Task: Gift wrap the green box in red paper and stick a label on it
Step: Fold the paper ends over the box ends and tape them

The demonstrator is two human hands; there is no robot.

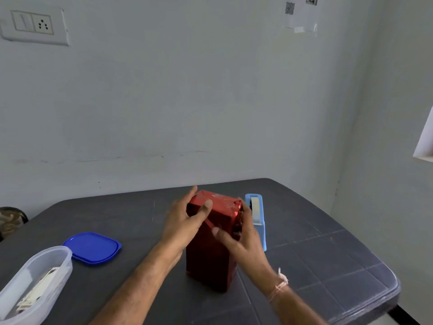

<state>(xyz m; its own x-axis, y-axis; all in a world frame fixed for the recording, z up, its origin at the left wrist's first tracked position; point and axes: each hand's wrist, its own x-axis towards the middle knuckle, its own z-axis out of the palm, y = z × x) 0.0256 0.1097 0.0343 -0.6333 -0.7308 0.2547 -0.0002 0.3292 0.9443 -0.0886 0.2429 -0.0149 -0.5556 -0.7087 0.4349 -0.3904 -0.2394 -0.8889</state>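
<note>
The box [212,256], covered all over in shiny red paper, stands upright on the dark table [328,254]; no green shows. My left hand [185,221] grips its upper left side, thumb across the front near the top. My right hand [239,233] holds the upper right edge, thumb on the front face and fingers round the right side. The folded top end faces up between the two hands. No label is visible on the box.
A light blue tape dispenser [257,216] stands just behind my right hand. A blue lid [92,247] lies to the left, and a clear plastic container [35,282] with papers inside sits at the front left. The table's edge runs close on the right.
</note>
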